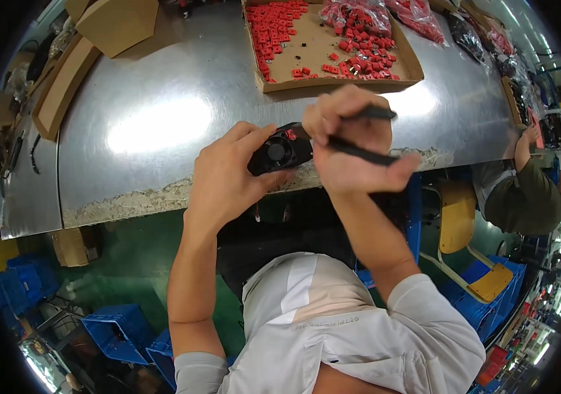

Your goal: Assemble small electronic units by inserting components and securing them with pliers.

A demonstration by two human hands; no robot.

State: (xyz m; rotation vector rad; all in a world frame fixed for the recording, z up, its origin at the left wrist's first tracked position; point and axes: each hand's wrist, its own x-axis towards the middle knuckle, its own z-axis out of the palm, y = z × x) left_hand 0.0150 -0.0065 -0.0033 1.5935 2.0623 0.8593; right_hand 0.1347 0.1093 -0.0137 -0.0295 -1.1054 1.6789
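My left hand (228, 174) is closed around a small black housing (275, 153) with a round, fan-like part on its face and a bit of red at its upper edge. Close against its right side is my right hand (353, 141), blurred by motion. It grips a tool with two black arms (362, 152) that spread apart toward the right, perhaps plier handles; the tool's other end is hidden by my fingers. Both hands are above the front edge of the metal table (162, 164).
Beyond my hands lies an open cardboard tray (333, 85) with several red parts (274, 29) and plastic bags. Cardboard pieces (119, 26) stand at the far left. A yellow chair (456, 213) and a person in dark green (523, 203) are on the right. Blue crates (119, 331) sit on the floor.
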